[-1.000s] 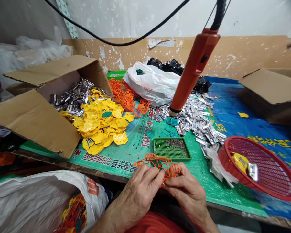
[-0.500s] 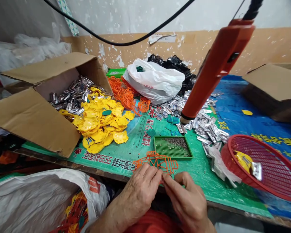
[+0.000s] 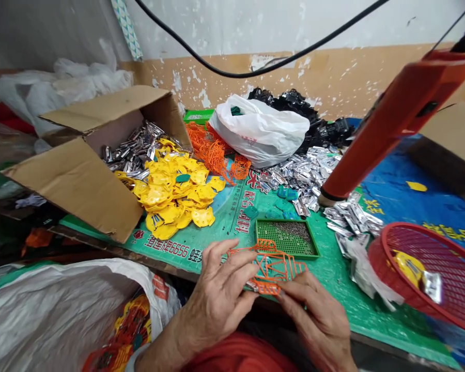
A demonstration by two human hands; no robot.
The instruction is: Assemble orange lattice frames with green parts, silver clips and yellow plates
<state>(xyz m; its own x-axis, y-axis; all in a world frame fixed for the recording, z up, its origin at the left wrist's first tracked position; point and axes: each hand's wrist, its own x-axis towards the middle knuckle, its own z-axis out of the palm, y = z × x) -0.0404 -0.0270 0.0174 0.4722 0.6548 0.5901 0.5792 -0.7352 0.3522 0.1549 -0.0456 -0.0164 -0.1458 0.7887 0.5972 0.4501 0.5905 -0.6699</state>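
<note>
An orange lattice frame (image 3: 275,266) sits between the two hands at the near edge of the green-covered worktop (image 3: 356,299). The left hand (image 3: 219,289) has its grip clamped on the frame's 9 o'clock end — fingers fanned over the top, thumb at the near edge beside a shiny sliver too small to make out. The right hand (image 3: 320,310) pinches the frame at its 4 o'clock corner, thumb and fingertips together on it. From the frame, a green tray (image 3: 261,240) of tiny metal bits is just beside it at 1 o'clock, heaped yellow pieces (image 3: 174,191) at 10 — and a red basket (image 3: 403,232) at 3.
</note>
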